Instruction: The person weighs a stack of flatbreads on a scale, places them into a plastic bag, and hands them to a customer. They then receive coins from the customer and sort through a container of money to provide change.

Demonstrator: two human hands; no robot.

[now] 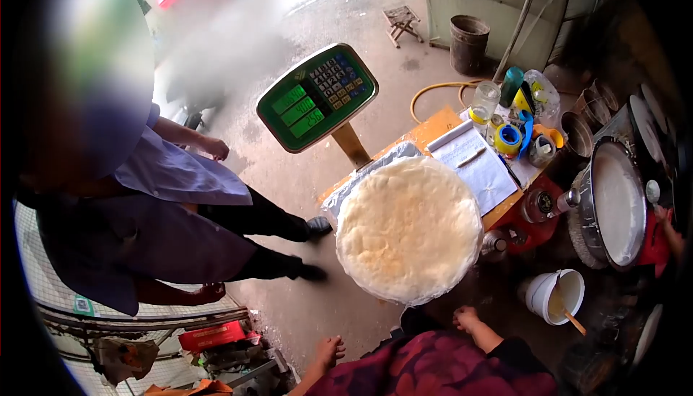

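My left hand point(330, 351) hangs at the bottom of the view, fingers loosely curled, with nothing visible in it. My right hand point(465, 318) is also curled and looks bare, just below the edge of a large round flatbread point(408, 230). Neither hand touches the bread. Pale and lightly browned, the bread lies over a foil-covered scale platform point(339, 197) at a wooden table. Above it stands the scale's display point(317, 98), with lit green digits and a keypad.
A person point(173, 172) stands to the left. On the table point(435, 127) are a notebook point(473, 161) with a pen, tape rolls point(507, 138) and jars point(485, 98). A white bucket point(538, 296), a large pan point(617, 201) and another person's hand point(668, 226) are to the right.
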